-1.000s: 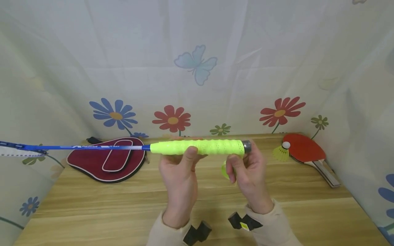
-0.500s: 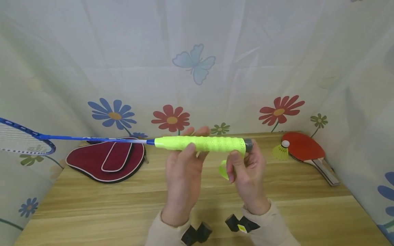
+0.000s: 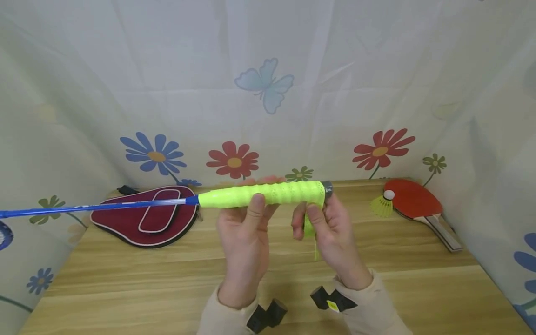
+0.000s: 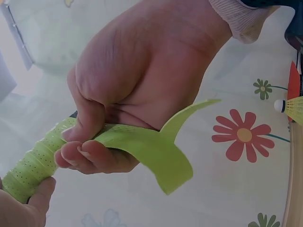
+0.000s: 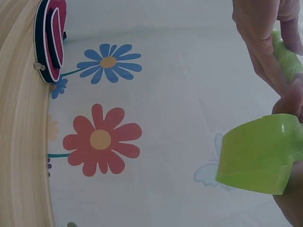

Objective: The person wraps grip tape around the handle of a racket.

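Note:
A blue badminton racket [image 3: 138, 203] lies level across the head view, its head partly cut off at the left edge. Perforated neon-yellow overgrip tape [image 3: 272, 191] covers its handle in ridged turns, up to a dark bare butt end [image 3: 328, 188]. My left hand [image 3: 244, 251] holds the handle from below, thumb on the near side. At the butt, my right hand [image 3: 335, 232] pinches the tape's loose run between thumb and fingers. In the left wrist view the free tail of tape [image 4: 170, 165] hangs beyond these fingers, split into a broad and a narrow strip.
On the wooden table [image 3: 167, 284], a maroon zip case [image 3: 121, 225] lies at the left. A red table tennis bat [image 3: 412, 200] and a yellow shuttlecock [image 3: 383, 204] lie at the right. A flowered curtain [image 3: 326, 116] stands behind and at both sides.
The racket rolls and tilts, its head dropping lower at the left. Its handle shifts slightly left. The left fingers and thumb shift on the handle; more loose tape shows below the right hand.

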`<state>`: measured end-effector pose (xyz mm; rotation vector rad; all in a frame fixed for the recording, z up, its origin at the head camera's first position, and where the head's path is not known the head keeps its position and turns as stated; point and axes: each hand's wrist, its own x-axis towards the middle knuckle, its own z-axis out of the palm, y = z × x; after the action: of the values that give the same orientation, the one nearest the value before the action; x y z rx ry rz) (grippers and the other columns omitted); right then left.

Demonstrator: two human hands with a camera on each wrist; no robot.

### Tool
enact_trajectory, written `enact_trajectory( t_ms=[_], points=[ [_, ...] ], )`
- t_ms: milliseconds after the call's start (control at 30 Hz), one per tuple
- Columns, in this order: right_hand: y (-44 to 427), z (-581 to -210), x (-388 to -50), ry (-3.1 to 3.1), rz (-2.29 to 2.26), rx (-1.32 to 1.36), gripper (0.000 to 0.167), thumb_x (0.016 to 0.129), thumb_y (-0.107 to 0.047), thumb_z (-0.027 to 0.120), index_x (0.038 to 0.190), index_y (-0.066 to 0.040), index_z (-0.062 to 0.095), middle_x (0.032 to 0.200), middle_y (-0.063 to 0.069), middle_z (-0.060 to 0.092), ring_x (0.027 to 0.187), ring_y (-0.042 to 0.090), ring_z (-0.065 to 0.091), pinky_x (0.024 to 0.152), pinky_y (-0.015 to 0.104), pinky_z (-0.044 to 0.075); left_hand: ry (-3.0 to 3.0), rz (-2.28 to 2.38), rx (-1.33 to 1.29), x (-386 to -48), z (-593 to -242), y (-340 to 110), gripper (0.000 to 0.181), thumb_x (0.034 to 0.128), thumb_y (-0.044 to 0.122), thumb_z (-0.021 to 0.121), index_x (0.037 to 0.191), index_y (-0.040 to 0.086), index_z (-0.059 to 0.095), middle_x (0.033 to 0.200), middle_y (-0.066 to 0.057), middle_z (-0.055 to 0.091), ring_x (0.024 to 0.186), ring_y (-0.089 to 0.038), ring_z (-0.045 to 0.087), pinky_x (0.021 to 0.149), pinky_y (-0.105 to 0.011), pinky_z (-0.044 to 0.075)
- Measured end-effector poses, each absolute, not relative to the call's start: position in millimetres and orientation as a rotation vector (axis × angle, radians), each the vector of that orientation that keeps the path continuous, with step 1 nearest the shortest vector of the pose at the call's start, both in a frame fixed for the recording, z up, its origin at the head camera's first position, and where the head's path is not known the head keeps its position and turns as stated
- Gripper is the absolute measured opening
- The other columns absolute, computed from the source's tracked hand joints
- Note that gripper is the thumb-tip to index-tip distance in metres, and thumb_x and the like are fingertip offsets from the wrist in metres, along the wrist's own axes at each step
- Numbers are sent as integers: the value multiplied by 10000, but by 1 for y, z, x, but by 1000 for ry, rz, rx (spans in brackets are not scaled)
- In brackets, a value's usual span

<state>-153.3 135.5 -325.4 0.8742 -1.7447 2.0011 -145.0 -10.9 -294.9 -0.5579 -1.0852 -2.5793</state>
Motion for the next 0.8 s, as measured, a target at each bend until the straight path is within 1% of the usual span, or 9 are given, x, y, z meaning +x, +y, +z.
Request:
enact_trajectory(
  t_ms=[100, 167, 267, 367, 433, 500, 533, 667, 800],
  points=[
    [138, -325, -153, -1829, 2017, 790, 157, 1025, -20, 429, 1161, 28, 492, 773, 142, 617, 627, 234, 601, 567, 338, 570, -1102, -2563, -537, -145, -294, -12, 209, 967, 86, 586, 1155, 16, 528, 1100, -164, 661, 1108, -390, 611, 963, -521, 481],
    [140, -325, -152, -1868, 2007, 731, 168, 1018, -35, 463, 1162, 30, 522, 801, 142, 646, 679, 248, 622, 625, 357, 587, -1109, -2561, -516, -145, -293, -12, 188, 974, 83, 573, 1147, 25, 524, 1099, -165, 657, 1104, -386, 613, 960, -520, 484],
    [141, -324, -152, -1894, 1981, 692, 185, 1009, -41, 489, 1170, 26, 553, 822, 133, 674, 724, 259, 638, 677, 381, 594, -1119, -2563, -472, -145, -293, -13, 175, 978, 83, 568, 1136, 25, 518, 1095, -170, 651, 1096, -370, 620, 945, -512, 496],
    [141, -323, -152, -1861, 1991, 702, 277, 1002, -19, 491, 1277, 1, 509, 827, 130, 682, 726, 260, 656, 693, 392, 595, -1121, -2568, -431, -145, -293, -13, 201, 967, 109, 595, 1128, 21, 514, 1085, -171, 655, 1083, -351, 629, 924, -506, 511],
    [140, -323, -153, -1826, 1997, 710, 334, 994, 3, 496, 1327, -12, 475, 834, 127, 683, 719, 254, 668, 684, 389, 597, -1124, -2570, -406, -146, -293, -14, 213, 962, 120, 608, 1120, 15, 512, 1074, -166, 659, 1066, -335, 637, 909, -502, 522],
    [139, -323, -153, -1793, 1983, 720, 345, 985, 24, 501, 1327, 0, 460, 832, 127, 676, 697, 247, 666, 642, 374, 595, -1125, -2571, -383, -146, -293, -14, 215, 958, 124, 616, 1109, 11, 513, 1061, -159, 663, 1049, -320, 645, 894, -501, 531],
    [138, -323, -153, -1779, 1969, 722, 326, 981, 27, 509, 1304, 12, 470, 829, 127, 672, 684, 240, 658, 616, 361, 591, -1126, -2571, -374, -146, -294, -14, 208, 958, 122, 615, 1100, 8, 515, 1052, -156, 665, 1037, -312, 649, 884, -502, 536],
    [136, -324, -153, -1741, 1860, 743, 156, 967, 41, 532, 1118, 77, 524, 759, 116, 637, 589, 206, 607, 501, 304, 549, -1137, -2561, -338, -148, -295, -13, 187, 955, 111, 622, 1076, 3, 530, 1019, -145, 671, 989, -283, 665, 849, -498, 552],
    [134, -326, -154, -1705, 1795, 749, 97, 954, 50, 551, 1043, 87, 544, 683, 95, 611, 504, 167, 561, 423, 275, 503, -1177, -2536, -329, -148, -296, -11, 166, 961, 104, 613, 1072, 5, 538, 995, -121, 657, 954, -261, 659, 841, -485, 560]
  ],
)
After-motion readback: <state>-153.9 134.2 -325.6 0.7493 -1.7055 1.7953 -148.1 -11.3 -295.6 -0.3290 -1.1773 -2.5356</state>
